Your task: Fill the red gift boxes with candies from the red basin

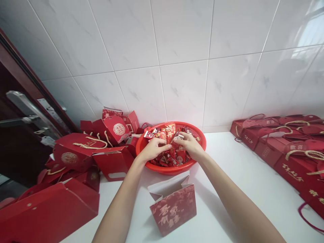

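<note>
Both hands are over a red plastic basket [167, 171] heaped with small wrapped sweets [169, 158]. My left hand [155, 148] has its thumb and fingers closed at the lower end of a red-and-gold snack packet [170, 131], which stands up between the hands. My right hand [190, 145] bends in from the other side, its fingers closed on a small dark-and-white packet [178, 136]. The fingertips partly hide both packets. In front of the basket, an open red gift box [174, 211] with pale lettering stands upright, its flaps raised.
Several red boxes with rope handles [86, 145] lie piled on the left, beside a door with a metal handle [29, 104]. Rows of similar red boxes [283, 168] stand on the right of the white table [222, 162]. A tiled wall [184, 91] rises behind.
</note>
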Motion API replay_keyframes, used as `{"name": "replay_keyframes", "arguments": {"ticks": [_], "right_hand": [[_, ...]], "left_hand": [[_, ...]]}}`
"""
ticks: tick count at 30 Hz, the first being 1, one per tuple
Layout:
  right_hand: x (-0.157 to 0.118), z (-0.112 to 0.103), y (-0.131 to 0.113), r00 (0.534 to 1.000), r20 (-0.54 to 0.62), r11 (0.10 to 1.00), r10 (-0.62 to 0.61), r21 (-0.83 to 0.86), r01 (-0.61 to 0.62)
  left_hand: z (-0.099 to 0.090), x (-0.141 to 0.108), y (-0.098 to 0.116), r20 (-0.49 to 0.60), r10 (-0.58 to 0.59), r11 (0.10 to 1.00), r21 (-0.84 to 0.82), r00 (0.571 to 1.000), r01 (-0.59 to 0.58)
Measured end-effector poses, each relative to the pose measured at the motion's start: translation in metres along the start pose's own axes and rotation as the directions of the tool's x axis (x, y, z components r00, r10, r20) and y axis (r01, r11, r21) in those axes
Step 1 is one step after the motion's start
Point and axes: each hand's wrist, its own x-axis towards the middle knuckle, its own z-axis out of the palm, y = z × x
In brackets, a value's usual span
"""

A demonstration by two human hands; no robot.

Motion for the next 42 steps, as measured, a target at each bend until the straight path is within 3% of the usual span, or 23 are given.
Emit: {"name": "replay_keyframes", "arguments": {"ticks": [6,17,34,42], "right_hand": [[0.0012,-0.0008,-0.0001,0.995,0.085,0.997,-0.06,0.057,0.055],[-0.0001,-0.0019,-0.0022,0.992,-0.037,0.987,-0.124,0.095,0.127],[0.0021,-0.0024,0.0003,0.979,0.089,0.982,-0.183,0.061,0.178],[0.0019,-0.0025,0.0003,0.981,0.07,0.984,-0.178,0.015,0.178]], "left_hand": [[0.0009,-0.0016,0.0026,-0.043,-0.01,0.999,-0.042,0.999,0.008],[0.0004,0.0,0.0005,-0.123,0.011,0.999,-0.051,0.992,-0.017],[-0.0012,-0.0009,0.0036,-0.068,0.068,0.996,-0.049,0.995,-0.072],[-0.0002,-0.0025,0.0069,-0.064,0.022,0.998,-0.052,0.998,-0.025]]}}
